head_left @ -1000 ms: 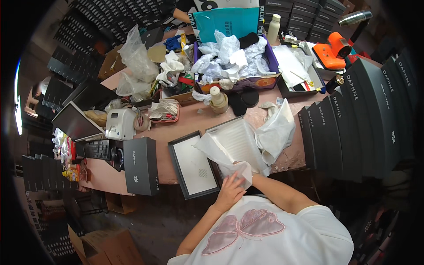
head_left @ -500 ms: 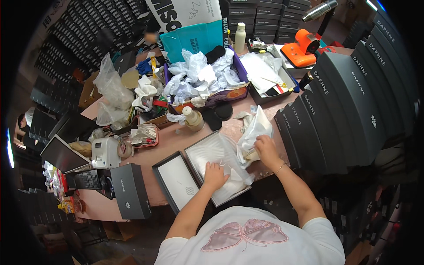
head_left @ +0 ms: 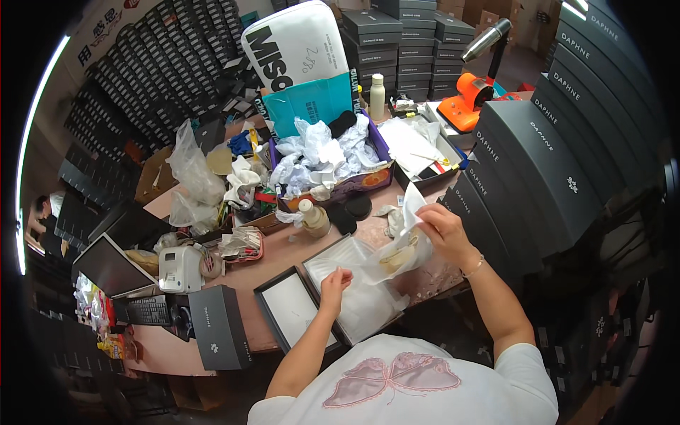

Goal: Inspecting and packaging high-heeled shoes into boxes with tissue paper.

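An open shoe box base (head_left: 354,290) lined with white tissue paper lies on the pink table (head_left: 283,258), its dark lid (head_left: 290,312) beside it on the left. My left hand (head_left: 334,282) rests on the tissue inside the box, fingers curled on the paper. My right hand (head_left: 439,227) lifts a sheet of white tissue paper (head_left: 407,244) above the box's right end; a beige shoe (head_left: 394,256) shows through under it.
A purple bin (head_left: 333,159) of crumpled paper stands behind, with a small bottle (head_left: 314,217) and two black round lids (head_left: 350,211) in front. Stacked black boxes (head_left: 552,156) wall the right side. A label printer (head_left: 179,268), keyboard (head_left: 149,309) and upright black box (head_left: 219,327) stand left.
The view shifted as my head rose. My right hand came onto the table and lifted the tissue with the shoe; my left hand moved further into the box.
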`<state>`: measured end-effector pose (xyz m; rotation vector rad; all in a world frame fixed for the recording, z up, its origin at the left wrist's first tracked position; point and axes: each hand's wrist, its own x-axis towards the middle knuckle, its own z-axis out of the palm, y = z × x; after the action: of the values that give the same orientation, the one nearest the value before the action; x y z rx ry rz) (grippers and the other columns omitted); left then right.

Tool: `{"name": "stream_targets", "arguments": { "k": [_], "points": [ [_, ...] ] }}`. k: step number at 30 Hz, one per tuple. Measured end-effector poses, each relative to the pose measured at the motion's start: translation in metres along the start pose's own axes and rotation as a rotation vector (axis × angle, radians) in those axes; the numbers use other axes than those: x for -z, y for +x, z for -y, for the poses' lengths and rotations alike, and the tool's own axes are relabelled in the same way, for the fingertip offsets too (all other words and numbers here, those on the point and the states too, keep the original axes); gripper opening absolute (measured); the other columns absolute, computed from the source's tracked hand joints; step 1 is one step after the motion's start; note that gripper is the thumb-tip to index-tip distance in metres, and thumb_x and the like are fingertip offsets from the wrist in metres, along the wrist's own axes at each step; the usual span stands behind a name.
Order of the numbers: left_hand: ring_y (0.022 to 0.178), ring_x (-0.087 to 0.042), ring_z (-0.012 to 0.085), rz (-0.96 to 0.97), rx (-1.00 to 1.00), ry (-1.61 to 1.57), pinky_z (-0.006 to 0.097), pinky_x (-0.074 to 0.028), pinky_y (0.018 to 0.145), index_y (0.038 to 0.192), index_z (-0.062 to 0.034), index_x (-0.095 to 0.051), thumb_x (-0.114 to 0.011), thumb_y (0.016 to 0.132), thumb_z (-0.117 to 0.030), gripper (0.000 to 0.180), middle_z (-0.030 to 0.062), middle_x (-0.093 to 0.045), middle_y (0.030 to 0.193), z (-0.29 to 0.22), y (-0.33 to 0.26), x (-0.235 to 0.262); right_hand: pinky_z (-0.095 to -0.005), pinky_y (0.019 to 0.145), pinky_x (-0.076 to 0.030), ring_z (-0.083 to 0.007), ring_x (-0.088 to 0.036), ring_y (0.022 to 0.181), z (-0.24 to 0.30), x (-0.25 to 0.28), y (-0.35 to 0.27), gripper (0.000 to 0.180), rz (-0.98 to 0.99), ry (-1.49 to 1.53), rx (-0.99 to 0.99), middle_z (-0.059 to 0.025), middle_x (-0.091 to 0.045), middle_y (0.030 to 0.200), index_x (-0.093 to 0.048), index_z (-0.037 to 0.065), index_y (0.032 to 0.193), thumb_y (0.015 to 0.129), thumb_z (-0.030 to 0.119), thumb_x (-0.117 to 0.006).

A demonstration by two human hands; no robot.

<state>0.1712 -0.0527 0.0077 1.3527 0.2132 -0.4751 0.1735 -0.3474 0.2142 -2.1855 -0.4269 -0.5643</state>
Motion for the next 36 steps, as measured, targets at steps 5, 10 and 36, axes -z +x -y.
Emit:
{"name": "stream_targets", "arguments": {
  "k": [5, 10, 36],
  "points": [
    [0.119, -0.051, 0.0271, 0.49, -0.093, -0.035, 0.038, -0.038, 0.103, 0.131, -0.0049, -0.048, -0.056, 0.092, -0.038, 0.052, 0.012, -0.052, 0.13, -0.069, -0.077, -0.036, -0.0289, 0.064, -0.05, -0.0205, -0.064, 0.076, 0.08, -0.011, -0.015, 0.01, 0.258, 0.246, 0.134, -0.0123, -0.065, 0.094, -0.065, -0.002, 0.089, 0.084, 0.006, -0.066],
    [0.122, -0.047, 0.0224, 0.263, 0.216, -0.16, 0.033, -0.036, 0.104, 0.144, -0.0047, -0.028, -0.08, 0.07, -0.018, 0.092, 0.0099, -0.047, 0.135, -0.018, -0.097, -0.021, -0.029, 0.074, -0.049, -0.0196, -0.063, 0.081, 0.088, -0.054, -0.091, 0.014, 0.752, 0.859, -0.145, -0.0103, -0.066, 0.096, -0.065, -0.002, 0.095, 0.087, 0.009, -0.064],
    [0.122, -0.047, 0.0337, -0.223, 0.028, 0.227, 0.034, -0.041, 0.098, 0.137, 0.0123, -0.022, -0.078, 0.07, -0.032, 0.098, 0.0284, -0.044, 0.133, 0.066, 0.024, -0.036, -0.0352, 0.068, -0.051, -0.0243, -0.064, 0.073, -0.131, -0.172, -0.16, 0.032, 0.14, 0.192, -0.729, -0.0131, -0.066, 0.079, -0.062, -0.003, 0.109, 0.084, 0.017, -0.064]
  ]
}}
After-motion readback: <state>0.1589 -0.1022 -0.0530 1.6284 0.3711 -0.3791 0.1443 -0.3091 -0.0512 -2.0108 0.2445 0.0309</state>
